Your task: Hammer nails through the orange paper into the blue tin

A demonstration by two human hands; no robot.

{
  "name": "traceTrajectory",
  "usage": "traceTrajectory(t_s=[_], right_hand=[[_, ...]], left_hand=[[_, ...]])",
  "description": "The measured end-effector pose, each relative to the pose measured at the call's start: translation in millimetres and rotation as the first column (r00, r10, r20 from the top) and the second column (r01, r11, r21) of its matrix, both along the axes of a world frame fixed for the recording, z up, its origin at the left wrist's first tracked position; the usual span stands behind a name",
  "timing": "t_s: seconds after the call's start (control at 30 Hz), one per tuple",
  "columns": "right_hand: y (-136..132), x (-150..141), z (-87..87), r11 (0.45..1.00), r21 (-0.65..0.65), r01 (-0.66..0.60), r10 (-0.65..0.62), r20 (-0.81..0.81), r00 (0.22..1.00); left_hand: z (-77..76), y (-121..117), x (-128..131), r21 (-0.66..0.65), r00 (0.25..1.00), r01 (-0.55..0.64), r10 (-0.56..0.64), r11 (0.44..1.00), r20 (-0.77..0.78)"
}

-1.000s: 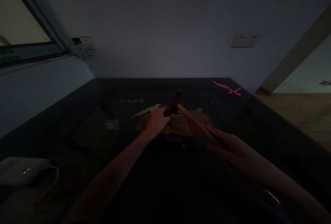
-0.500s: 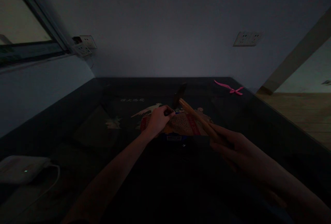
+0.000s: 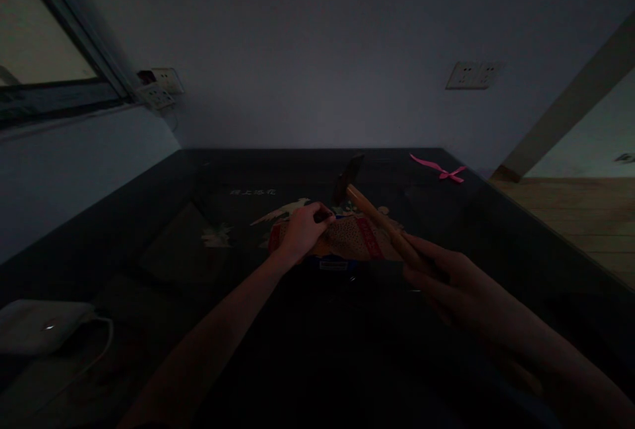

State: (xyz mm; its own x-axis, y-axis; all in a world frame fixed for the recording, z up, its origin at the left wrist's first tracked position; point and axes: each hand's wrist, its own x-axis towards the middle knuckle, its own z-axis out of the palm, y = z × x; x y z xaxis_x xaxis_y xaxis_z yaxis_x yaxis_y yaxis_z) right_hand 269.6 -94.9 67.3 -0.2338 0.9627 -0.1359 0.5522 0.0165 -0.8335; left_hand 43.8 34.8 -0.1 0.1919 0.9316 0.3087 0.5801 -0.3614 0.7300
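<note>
The scene is dim. My left hand [image 3: 300,233] rests on a patterned brown and red bag [image 3: 353,238] lying on a dark glass table [image 3: 149,244], its fingers pinched on something small and dark I cannot make out. My right hand [image 3: 436,273] is closed round the wooden handle of a hammer [image 3: 370,207]. The dark hammer head is raised above the far edge of the bag, just right of my left fingertips.
A pink ribbon [image 3: 439,168] lies at the table's far right corner. A white box with a small light and a cable [image 3: 37,326] sits at the near left. Wall sockets [image 3: 470,75] are on the back wall, others [image 3: 159,85] by the window frame. Wooden floor shows at right.
The hammer head has risen and moved away to the right, from close over the left fingers to higher above the bag. My left hand has stayed in place.
</note>
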Motion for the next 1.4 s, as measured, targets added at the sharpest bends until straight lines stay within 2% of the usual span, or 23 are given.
traceTrajectory(t_s=[0.1, 0.3, 0.5, 0.67, 0.83, 0.97, 1.23, 1.4], right_hand=[[1.5, -0.2, 0.4, 0.998, 0.04, -0.05, 0.049, 0.032, 0.998], [0.0, -1.0, 3.6, 0.993, 0.117, -0.011, 0.003, 0.065, 0.998], [0.3, -1.2, 1.1, 0.999, 0.0, -0.041, 0.041, 0.049, 0.998], [-1.5, -2.2, 7.1, 1.0, 0.026, -0.013, 0.013, 0.025, 1.0], [1.2, -3.0, 4.7, 0.998, 0.048, -0.04, 0.037, 0.052, 0.998], [-0.4, 1.7, 3.5, 0.997, 0.076, 0.012, -0.011, -0.015, 1.0], [-2.3, 5.8, 1.8, 0.999, 0.01, 0.052, -0.051, -0.077, 0.996], [-2.7, 4.9, 7.0, 1.0, 0.001, 0.025, -0.025, -0.039, 0.999]], left_hand=[[-1.4, 1.0, 0.1, -0.011, 1.0, -0.007, 0.006, 1.0, -0.01], [-1.1, 1.5, 0.0, -0.001, 1.0, -0.004, 0.004, 1.0, -0.009], [-3.2, 3.1, -0.1, -0.007, 0.998, -0.025, 0.025, 1.0, -0.066], [0.3, 0.1, 0.6, -0.025, 1.0, -0.015, 0.015, 1.0, -0.023], [1.5, -0.3, -0.2, 0.015, 0.997, -0.017, 0.018, 1.0, -0.078], [-0.8, 1.5, -1.1, 0.004, 1.0, 0.012, -0.012, 1.0, -0.019], [2.4, 1.4, -4.9, 0.028, 0.986, 0.139, -0.141, 0.99, 0.09], [5.6, 0.3, -8.0, 0.049, 0.993, 0.071, -0.075, 0.996, 0.089]])
